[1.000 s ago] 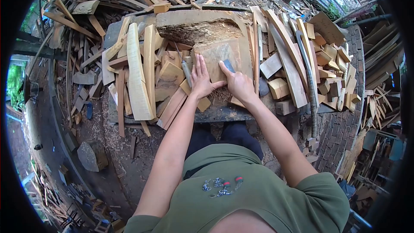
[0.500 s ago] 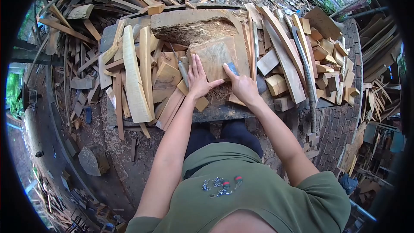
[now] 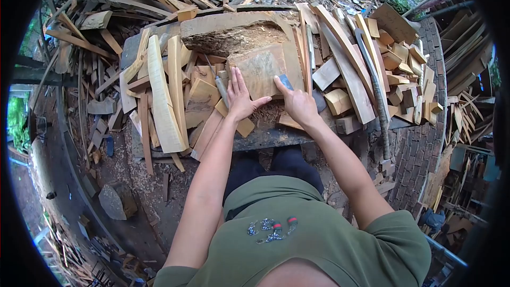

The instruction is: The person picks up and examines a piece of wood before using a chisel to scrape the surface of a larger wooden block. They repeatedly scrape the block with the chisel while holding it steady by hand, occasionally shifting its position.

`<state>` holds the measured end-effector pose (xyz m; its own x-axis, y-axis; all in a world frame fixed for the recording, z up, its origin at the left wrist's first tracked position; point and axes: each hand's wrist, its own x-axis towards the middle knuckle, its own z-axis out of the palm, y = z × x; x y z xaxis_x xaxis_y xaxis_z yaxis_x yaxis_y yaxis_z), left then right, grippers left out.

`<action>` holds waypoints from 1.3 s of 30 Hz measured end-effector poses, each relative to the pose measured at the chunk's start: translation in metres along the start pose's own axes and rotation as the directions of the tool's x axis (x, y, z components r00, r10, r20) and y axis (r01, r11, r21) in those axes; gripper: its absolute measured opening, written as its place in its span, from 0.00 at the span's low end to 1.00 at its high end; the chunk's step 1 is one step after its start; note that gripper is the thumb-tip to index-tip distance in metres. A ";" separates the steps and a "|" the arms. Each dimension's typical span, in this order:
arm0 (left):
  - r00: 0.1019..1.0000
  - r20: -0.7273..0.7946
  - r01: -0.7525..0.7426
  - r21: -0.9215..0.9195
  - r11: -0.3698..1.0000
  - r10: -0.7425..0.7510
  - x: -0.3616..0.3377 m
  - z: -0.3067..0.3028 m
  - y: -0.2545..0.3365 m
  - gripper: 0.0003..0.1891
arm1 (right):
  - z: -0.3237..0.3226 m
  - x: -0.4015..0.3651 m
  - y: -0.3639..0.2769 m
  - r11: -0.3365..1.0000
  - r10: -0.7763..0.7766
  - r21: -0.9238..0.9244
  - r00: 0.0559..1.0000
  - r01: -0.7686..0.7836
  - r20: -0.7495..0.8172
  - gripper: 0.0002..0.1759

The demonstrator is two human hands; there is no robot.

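A squarish wooden block [image 3: 256, 69] with a grey patch on its top face lies on a larger, rough-edged slab [image 3: 215, 24]. My left hand [image 3: 241, 101] rests at the block's left front corner, fingers stretched forward along its side and thumb spread along the front edge. My right hand [image 3: 300, 106] grips a small flat blue-grey piece [image 3: 286, 81] at the block's right edge. Its index finger points forward along the piece, and the other fingers are curled and mostly hidden. Just left of my left hand lies a tool with a grey handle [image 3: 221, 89] and a thin shaft.
Long pale boards [image 3: 163, 95] lie left of the slab. On the right are curved strips [image 3: 345, 64], a dark stick [image 3: 378, 93] and a heap of offcuts [image 3: 406, 69]. Scrap wood [image 3: 127, 0] is piled behind the workbench [image 3: 281, 138]. A stone-like block [image 3: 117, 201] stands on the ground.
The view has shifted slightly. My right hand and the blue-grey piece have moved a little rightward against the block; my left hand stays at its corner.
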<state>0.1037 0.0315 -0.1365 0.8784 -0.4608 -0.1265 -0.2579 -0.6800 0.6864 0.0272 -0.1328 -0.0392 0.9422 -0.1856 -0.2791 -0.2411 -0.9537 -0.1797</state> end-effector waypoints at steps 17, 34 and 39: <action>0.998 0.020 -0.063 0.022 0.998 0.063 0.002 0.001 -0.004 0.73 | 0.010 0.022 -0.004 0.999 -0.007 0.051 0.993 0.013 -0.114 0.30; 0.999 0.030 -0.046 0.001 0.999 0.046 0.003 -0.004 -0.001 0.69 | 0.016 0.029 0.010 0.996 -0.042 0.073 0.972 0.061 -0.233 0.28; 0.999 0.021 -0.028 -0.002 1.000 0.028 0.001 -0.005 0.002 0.72 | 0.004 0.008 0.014 0.995 -0.019 0.096 0.997 0.027 -0.080 0.34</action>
<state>0.1064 0.0325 -0.1314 0.8623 -0.4916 -0.1216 -0.2821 -0.6656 0.6909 0.0304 -0.1468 -0.0477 0.9623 -0.1855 -0.1990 -0.2368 -0.9311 -0.2773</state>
